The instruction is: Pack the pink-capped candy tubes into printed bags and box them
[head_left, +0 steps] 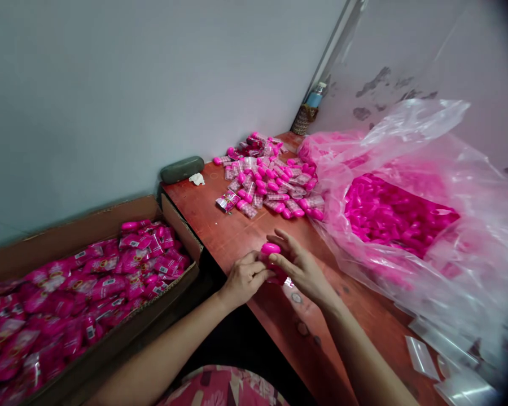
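Observation:
A glossy pink rounded capsule-like piece [270,248] stands between my hands above the near part of the table, with a pink packet partly hidden below it. My left hand [244,278] is closed, its fingers pinching the lower part. From the right, the thumb of my right hand [305,272] presses against the pink piece, while its other fingers curve behind. Farther back lies a heap of similar pink pieces with clear patterned sleeves [275,180]. One small printed packet [227,201] rests at the heap's near left edge.
On the left, a cardboard box [197,262] holds many pink packets [110,286]. A large plastic bag [465,248] of pink pieces [385,211] covers the table's right side. Clear sleeves [422,356], a dark case [182,169], crumpled tissue [197,179] and a bottle [316,96] are about.

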`<action>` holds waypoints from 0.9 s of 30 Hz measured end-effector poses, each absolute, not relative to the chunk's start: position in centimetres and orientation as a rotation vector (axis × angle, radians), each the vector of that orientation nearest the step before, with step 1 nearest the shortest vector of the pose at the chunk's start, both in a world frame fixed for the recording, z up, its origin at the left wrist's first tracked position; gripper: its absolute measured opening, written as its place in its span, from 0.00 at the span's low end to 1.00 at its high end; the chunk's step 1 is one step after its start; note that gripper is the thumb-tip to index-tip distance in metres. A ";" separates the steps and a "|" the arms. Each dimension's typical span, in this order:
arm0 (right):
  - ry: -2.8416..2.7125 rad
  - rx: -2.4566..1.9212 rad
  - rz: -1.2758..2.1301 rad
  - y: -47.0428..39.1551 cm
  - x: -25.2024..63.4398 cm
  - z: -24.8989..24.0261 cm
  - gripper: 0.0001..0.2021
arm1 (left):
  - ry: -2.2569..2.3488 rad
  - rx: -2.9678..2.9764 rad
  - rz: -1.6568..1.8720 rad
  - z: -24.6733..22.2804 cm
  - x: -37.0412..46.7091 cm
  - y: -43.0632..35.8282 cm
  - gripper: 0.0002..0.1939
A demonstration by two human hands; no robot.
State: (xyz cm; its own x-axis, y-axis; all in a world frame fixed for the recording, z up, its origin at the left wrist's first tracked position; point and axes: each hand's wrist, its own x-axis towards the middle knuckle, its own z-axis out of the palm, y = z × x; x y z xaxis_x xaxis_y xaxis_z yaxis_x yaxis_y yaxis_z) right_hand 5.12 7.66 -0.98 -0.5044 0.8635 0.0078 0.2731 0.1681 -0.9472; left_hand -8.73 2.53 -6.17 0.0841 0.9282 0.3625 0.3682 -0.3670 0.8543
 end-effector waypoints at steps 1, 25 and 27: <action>-1.833 -1.073 1.458 7.7 5.5 -0.6 0.21 | 1.230 1.774 1.265 -5.7 -8.6 2.4 0.09; -1.320 -1.313 1.461 3.9 9.4 -1.4 0.18 | 0.956 0.435 1.203 -3.5 -5.3 3.0 0.12; -1.119 -1.239 1.532 3.7 8.7 -1.8 0.15 | 0.958 0.480 1.171 -3.4 -5.1 2.8 0.12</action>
